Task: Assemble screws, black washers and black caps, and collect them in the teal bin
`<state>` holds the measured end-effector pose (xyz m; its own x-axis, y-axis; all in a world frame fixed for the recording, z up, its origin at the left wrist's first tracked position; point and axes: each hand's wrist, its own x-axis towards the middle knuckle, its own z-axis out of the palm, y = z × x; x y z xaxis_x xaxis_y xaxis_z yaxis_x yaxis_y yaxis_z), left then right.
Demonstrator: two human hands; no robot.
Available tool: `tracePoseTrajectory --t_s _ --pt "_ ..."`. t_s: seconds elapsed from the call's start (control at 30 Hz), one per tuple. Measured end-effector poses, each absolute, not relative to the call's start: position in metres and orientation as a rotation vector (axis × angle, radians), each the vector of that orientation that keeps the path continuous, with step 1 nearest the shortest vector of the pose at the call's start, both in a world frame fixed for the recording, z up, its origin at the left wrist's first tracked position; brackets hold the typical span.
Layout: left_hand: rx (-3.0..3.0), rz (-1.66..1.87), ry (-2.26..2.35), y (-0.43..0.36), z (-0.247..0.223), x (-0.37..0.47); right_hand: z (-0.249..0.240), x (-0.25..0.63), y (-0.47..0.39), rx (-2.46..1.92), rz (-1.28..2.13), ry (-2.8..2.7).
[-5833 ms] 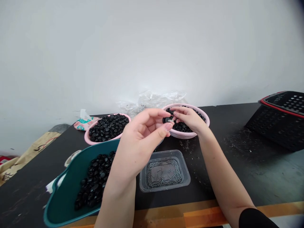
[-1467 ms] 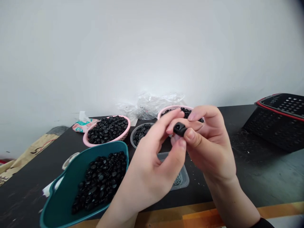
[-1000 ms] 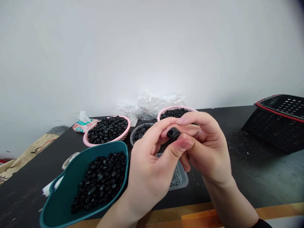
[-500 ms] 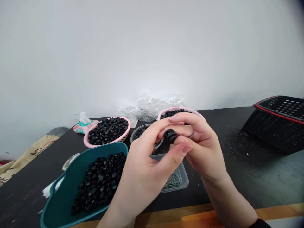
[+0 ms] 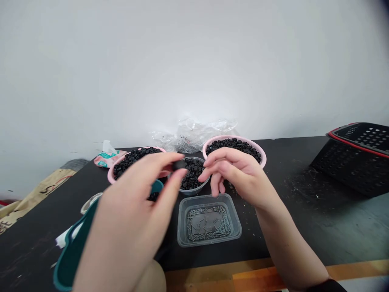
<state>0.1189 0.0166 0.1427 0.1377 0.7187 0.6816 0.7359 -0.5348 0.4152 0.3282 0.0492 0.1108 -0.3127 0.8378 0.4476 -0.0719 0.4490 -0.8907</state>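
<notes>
My left hand [image 5: 133, 211], somewhat blurred, pinches a small round black plastic part [image 5: 178, 165] between thumb and index finger. It is raised over the teal scoop-shaped bin [image 5: 75, 247], hiding most of it. My right hand [image 5: 234, 170] holds nothing; its fingers are loosely bent and apart. Its fingertips hang by the round clear tub [image 5: 194, 190] of small black pieces [image 5: 192, 174]. Below them is a rectangular clear box [image 5: 181, 219] holding many thin metal pins or screws [image 5: 225, 222].
Two pink baskets [image 5: 263, 161] [image 5: 111, 172] of black parts stand behind my hands. Clear plastic bags [image 5: 194, 136] lie against the wall. A tissue pack [image 5: 106, 159] is at the back left, and a black crate with a red rim [image 5: 349, 162] stands right.
My hands have come apart. The left has moved left with the black part, while the right has let go and loosened its fingers. The box of metal pieces is now uncovered.
</notes>
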Motion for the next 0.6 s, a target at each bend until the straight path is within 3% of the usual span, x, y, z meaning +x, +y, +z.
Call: tracePoseTrajectory --t_s 0.1,0.23,0.37,0.6 --pt "-2.141 -1.035 -1.932 0.03 0.133 0.073 0.104 0.332 0.074 -1.126 0.824 -1.827" --pt "-2.056 -0.703 -2.081 0.049 0.121 0.028 0.08 0.327 0.105 -1.408 0.665 -1.967" --pt "-1.924 -0.723 -2.125 0.047 0.126 0.039 0.048 0.312 0.124 -1.549 0.603 -2.148" --pt "-2.247 -0.666 -1.949 0.042 0.137 0.096 0.017 0.301 0.139 -1.647 0.55 -2.267"
